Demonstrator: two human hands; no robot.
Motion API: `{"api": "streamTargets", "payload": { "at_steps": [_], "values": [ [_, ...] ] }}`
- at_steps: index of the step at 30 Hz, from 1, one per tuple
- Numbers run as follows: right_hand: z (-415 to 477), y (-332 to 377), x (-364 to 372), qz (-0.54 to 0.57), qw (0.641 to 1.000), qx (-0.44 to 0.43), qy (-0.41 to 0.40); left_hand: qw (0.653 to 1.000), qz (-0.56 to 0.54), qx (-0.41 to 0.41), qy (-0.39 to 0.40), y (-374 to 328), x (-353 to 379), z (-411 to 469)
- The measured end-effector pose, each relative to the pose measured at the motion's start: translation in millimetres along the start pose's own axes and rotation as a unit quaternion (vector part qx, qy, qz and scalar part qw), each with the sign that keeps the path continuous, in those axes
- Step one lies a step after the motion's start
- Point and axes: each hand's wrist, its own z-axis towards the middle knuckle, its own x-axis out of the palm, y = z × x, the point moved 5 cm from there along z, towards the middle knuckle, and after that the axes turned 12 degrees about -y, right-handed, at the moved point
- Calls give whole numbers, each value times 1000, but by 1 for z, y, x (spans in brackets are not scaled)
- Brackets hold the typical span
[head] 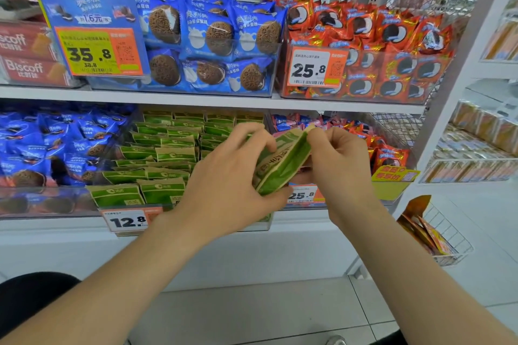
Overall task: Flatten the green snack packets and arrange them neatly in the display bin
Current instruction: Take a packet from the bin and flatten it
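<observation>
I am in the flattening step: a small bundle of green packets (283, 161) sits between my two hands, in the air just in front of the display bin (246, 227) on the lower shelf (56, 230), toward the bin's right end. My left hand (232, 176) grips the bundle's near, lower end, its fingers (252, 134) curled over the top edge and the thumb tucked beneath. My right hand (336, 168) pinches the far, upper end, so both hands are closed on the bundle and neither is free. The bundle's long axis runs on a slant, from low and near on the left up to high and far on the right. It is turned edge-on to me, so I look at its green side folds and a strip of printed brown face rather than its flat front. How many packets it holds I cannot tell. Inside the bin the rows of green packets (165, 154) stand fairly upright, brown tops up. I judge the next move calls for pressing the bundle flat between my hands, turning it upright to face front like the rest, and lowering it in at the bin's right side, which my hands hide now, without upsetting the rows beside it.
</observation>
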Motion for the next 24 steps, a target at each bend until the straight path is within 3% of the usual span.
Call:
{"api": "streamTargets", "payload": {
  "at_steps": [2, 5, 8, 12, 15, 19, 24],
  "values": [
    [2, -1, -3, 30, 999, 24, -1, 996, 73, 56, -16, -3, 0, -2],
    [2, 2, -3, 68, 996, 49, 17, 989, 95, 103, -44, -3, 1, -1],
    [12, 4, -8, -20, 998, -35, 55, 997, 17, 45, -55, 9, -2, 6],
    [10, 19, -4, -198, 915, -321, 143, 993, -114, -25, -8, 24, -1, 17],
    [17, 17, -2, -199, 905, -351, 131, 991, -133, -26, 7, 29, -1, 25],
    [25, 15, 4, -270, 827, -492, 25, 997, -18, -77, 8, 66, 13, 40],
    [42, 8, 38, -338, 753, -564, 31, 988, 54, -134, 61, 106, 29, 55]
  ]
}}
